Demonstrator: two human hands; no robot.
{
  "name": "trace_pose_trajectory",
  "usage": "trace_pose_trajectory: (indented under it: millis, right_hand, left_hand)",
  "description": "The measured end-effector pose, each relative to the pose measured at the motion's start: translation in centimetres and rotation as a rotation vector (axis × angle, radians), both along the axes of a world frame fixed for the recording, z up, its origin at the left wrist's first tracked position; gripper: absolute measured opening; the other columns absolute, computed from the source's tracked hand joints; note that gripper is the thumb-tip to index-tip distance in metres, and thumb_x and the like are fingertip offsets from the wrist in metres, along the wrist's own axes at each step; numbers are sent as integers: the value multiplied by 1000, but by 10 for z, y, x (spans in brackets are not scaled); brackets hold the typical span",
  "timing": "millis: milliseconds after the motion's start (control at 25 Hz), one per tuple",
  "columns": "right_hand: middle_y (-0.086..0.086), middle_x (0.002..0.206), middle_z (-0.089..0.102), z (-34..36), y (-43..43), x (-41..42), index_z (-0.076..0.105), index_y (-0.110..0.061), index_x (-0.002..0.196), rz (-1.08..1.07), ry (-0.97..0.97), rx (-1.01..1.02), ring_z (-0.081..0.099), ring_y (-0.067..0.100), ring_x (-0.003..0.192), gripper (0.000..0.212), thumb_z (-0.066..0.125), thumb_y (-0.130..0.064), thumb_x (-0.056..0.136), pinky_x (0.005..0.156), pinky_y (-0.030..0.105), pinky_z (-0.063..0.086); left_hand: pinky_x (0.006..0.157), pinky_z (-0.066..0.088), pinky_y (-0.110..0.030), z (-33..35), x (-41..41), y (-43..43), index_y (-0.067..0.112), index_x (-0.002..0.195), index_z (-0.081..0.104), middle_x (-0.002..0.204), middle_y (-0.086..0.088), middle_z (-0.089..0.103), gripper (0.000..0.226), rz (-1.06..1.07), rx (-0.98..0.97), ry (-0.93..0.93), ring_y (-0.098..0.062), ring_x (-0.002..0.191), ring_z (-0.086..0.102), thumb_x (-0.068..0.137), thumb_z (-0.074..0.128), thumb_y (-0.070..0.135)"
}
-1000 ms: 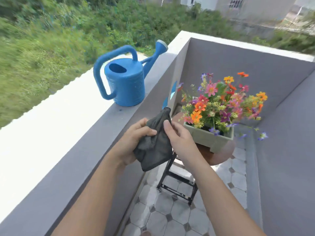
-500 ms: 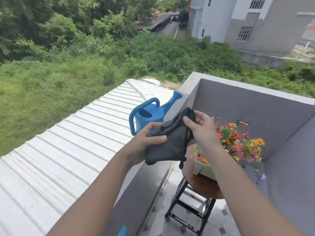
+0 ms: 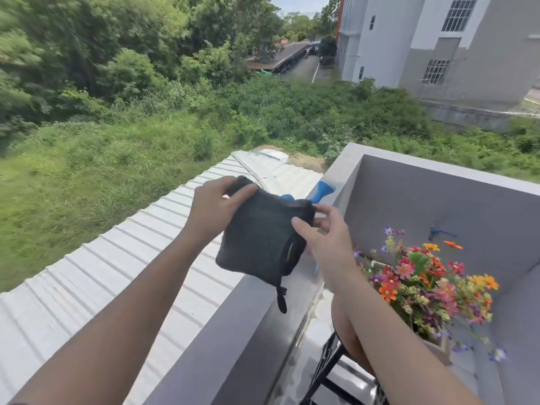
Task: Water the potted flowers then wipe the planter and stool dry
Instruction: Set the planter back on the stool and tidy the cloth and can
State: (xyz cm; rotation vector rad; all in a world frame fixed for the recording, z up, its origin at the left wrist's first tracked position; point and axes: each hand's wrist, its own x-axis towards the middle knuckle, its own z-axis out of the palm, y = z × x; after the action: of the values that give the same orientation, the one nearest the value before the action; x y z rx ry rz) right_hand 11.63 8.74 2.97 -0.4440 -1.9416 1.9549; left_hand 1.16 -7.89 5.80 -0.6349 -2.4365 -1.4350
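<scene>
Both hands hold up a dark grey, fuzzy square cloth [image 3: 260, 238] above the smooth grey balcony ledge [image 3: 233, 323]: left hand [image 3: 217, 207] fingers pinching its top corner, right hand [image 3: 323, 241] fingers pinching its right edge. Colourful flowers [image 3: 423, 287] sit lower right.

Left hand [image 3: 214, 204] and right hand [image 3: 324, 238] pinch a dark cloth's [image 3: 260, 241] top corners above the grey parapet [image 3: 233, 331].

text: none readable | labels: none | brands: none | numbers/signs: none

Flowers [image 3: 423, 285] crowd the planter [image 3: 436, 350]; parapet [image 3: 228, 325] hems its left.
</scene>
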Motion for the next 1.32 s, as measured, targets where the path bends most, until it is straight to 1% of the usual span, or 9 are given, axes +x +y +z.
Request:
trace_pose_trajectory:
  millis: [120, 240, 600, 720, 800, 880, 1040, 1200, 1320]
  right_hand:
    - [3, 93, 70, -8, -9, -44, 51, -32, 88, -51, -37, -35, 68, 21, 90, 27, 71, -36, 71, 85, 46, 55]
    - [0, 85, 69, -20, -5, -81, 48, -30, 81, -123, -95, -9, 68, 20, 85, 22, 70, -30, 79, 83, 43, 56]
    - [1, 82, 68, -64, 15, -115, 50, -17, 98, -229, -272, 242, 65, 19, 83, 27, 67, -30, 83, 70, 26, 45]
    - [0, 83, 67, -71, 14, -117, 50, -15, 105, -221, -325, 193, 64, 17, 82, 34, 66, -35, 83, 64, 25, 43]
    - [-5, 82, 63, -70, 13, -117, 48, -16, 105, -196, -351, 254, 60, 15, 85, 35, 64, -39, 84, 66, 23, 41]
    - [-3, 95, 61, -71, 12, -117, 48, -14, 112, -191, -334, 394, 57, 18, 98, 44, 63, -44, 84, 77, 24, 40]
    - [8, 142, 41, -80, 14, -115, 32, -7, 141, -157, -378, 712, 35, 23, 132, 72, 44, -56, 90, 107, 33, 30]
    - [7, 160, 5, -101, 14, -110, 7, -8, 152, 14, -465, 855, 2, 19, 146, 70, 21, -51, 98, 117, 38, 4]
    - [7, 160, -2, -108, 16, -108, 2, -9, 152, 20, -482, 994, -2, 19, 146, 63, 16, -42, 101, 116, 41, 4]
  left_hand:
    - [67, 45, -38, 13, -59, 2, 0, 80, 68, 77, -18, 67, 50, 43, -241, 17, -23, 69, 56, 78, 66, 50]
    - [58, 32, -32, 6, -108, 23, -3, 75, 65, 68, -14, 56, 48, -1, -353, -61, -19, 65, 46, 79, 69, 45]
    - [51, 23, -29, -44, -154, 59, 18, 51, 34, 53, 3, 35, 51, -121, -475, -111, -13, 55, 34, 80, 69, 41]
    - [59, 33, -27, -53, -153, 59, 20, 78, 54, 66, 8, 50, 26, -131, -431, -175, -14, 69, 49, 80, 69, 41]
    - [70, 40, -31, -58, -147, 59, 18, 101, 49, 87, 1, 56, 36, -154, -437, -247, -19, 85, 53, 83, 64, 45]
    - [81, 42, -33, -59, -140, 59, 18, 93, 54, 97, -5, 51, 33, -166, -562, -237, -24, 94, 49, 88, 53, 51]
    - [58, 35, -31, -45, -117, 67, 12, 61, 43, 63, -3, 49, 62, -241, -780, -259, -22, 65, 47, 88, 30, 67]
    - [63, 33, -31, -50, -98, 72, 14, 62, 42, 70, -2, 54, 51, -213, -889, -133, -24, 76, 49, 92, 38, 55]
    - [69, 35, -31, -57, -87, 80, 12, 78, 47, 91, -13, 62, 42, -136, -882, -44, -29, 85, 52, 94, 39, 50]
